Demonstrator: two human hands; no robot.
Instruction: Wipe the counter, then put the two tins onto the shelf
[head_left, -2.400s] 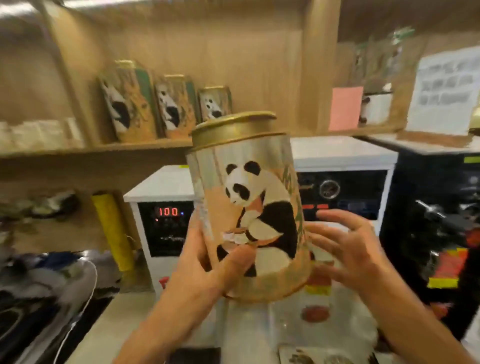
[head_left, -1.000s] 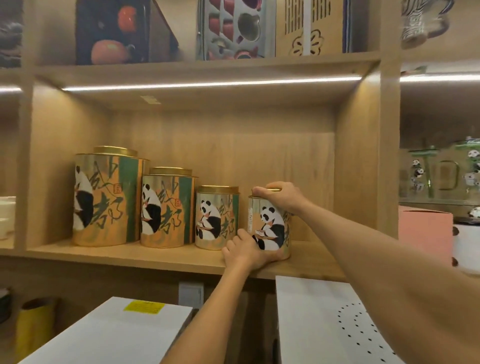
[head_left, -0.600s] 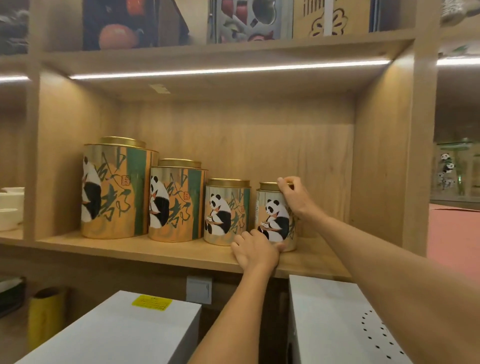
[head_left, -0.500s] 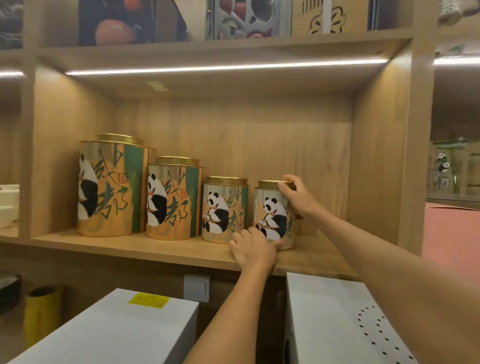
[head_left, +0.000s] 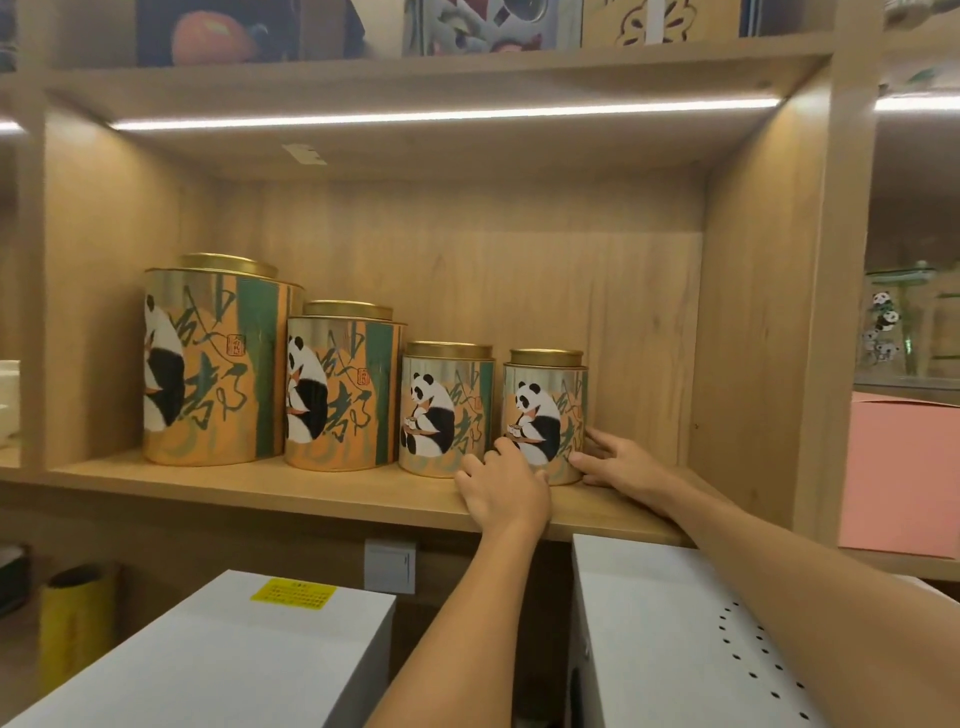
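Four gold-lidded panda tins stand in a row on the wooden shelf (head_left: 322, 499), largest at the left. The rightmost small tin (head_left: 545, 410) stands upright beside a second small tin (head_left: 447, 410). My left hand (head_left: 504, 488) wraps the rightmost tin's lower front-left. My right hand (head_left: 618, 462) holds its lower right side, thumb and fingers against the base. The large tin (head_left: 213, 364) and the medium tin (head_left: 343, 389) stand untouched further left.
Two white appliances (head_left: 260, 654) (head_left: 675, 644) sit just below the shelf under my forearms. A pink box (head_left: 904, 467) fills the compartment to the right past the wooden divider (head_left: 753, 338). A yellow roll (head_left: 78, 618) stands low at the left. Boxes line the upper shelf.
The tin went from my hands in front of the counter onto the shelf beside the other small tin. My right hand slid from its lid down to its lower right side.
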